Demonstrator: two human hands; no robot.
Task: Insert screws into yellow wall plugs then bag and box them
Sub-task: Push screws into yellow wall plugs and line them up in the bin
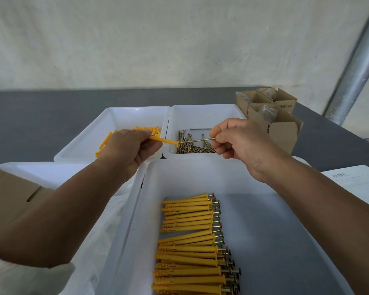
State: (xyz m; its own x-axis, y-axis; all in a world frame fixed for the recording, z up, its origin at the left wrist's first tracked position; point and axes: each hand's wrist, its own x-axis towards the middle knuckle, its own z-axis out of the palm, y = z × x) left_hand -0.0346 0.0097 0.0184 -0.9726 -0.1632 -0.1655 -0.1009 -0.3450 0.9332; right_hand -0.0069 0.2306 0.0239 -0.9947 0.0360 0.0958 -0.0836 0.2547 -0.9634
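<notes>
Holding one yellow wall plug (165, 140) level, the left hand (132, 145) pinches its left end between thumb and curled fingers. The right hand (241, 141) pinches the head end of a screw (197, 140) between thumb and forefinger, the other fingers curled under. The screw tip meets the plug's flanged mouth; how far in it sits, cannot tell. Both parts hang over the far right tray (202, 111), above the loose screws (192, 147) heaped in it.

Far left tray (124, 112): loose plugs (107, 141), partly hidden by the left hand.

Near tray (264, 209): assembled plugs (190, 241) laid in a row, screw heads pointing right.

Far right on the grey table (30, 120): open cardboard boxes (281, 133). Printed sheet (358, 184) at the right edge. Cardboard flap (6, 199) near left, under the left forearm.
</notes>
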